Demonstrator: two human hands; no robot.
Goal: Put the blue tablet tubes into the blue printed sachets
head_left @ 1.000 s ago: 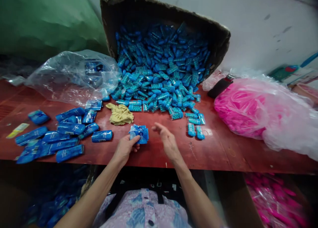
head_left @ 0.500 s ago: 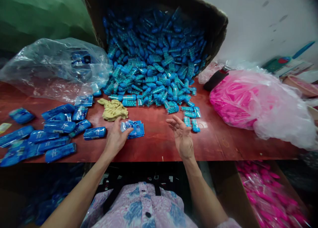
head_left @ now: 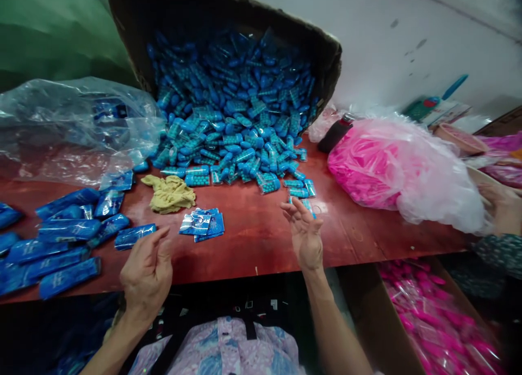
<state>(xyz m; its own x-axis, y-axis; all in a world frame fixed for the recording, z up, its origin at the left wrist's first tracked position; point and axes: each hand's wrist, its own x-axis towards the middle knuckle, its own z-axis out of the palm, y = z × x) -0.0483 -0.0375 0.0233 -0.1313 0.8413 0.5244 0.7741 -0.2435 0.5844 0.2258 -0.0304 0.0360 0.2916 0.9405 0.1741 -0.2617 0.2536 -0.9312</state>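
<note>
My left hand (head_left: 147, 271) hovers at the table's front edge, fingers loosely bent and apart from the thumb, with nothing visible in it. Just beyond it lies a filled blue packet (head_left: 134, 236). To its right is a small stack of flat blue printed sachets (head_left: 210, 225). My right hand (head_left: 306, 236) is raised palm-up with spread, slightly curled fingers, and it is empty. Behind its fingertips sit several small clear-and-blue capsule-shaped packs (head_left: 299, 188). A crumpled yellow cloth (head_left: 170, 193) rests behind the sachets.
A tipped cardboard box (head_left: 332, 65) spills a heap of blue capsule packs (head_left: 240, 124). More filled blue packets (head_left: 67, 231) and a clear plastic bag (head_left: 61, 146) lie left. On the right are a pink-filled bag (head_left: 367, 163), a dark bottle (head_left: 336, 133) and another person's hand (head_left: 503, 206).
My left hand has let go of the flat sachets and drawn back left toward the table edge. The view has turned right, and another person's hand has appeared at the right.
</note>
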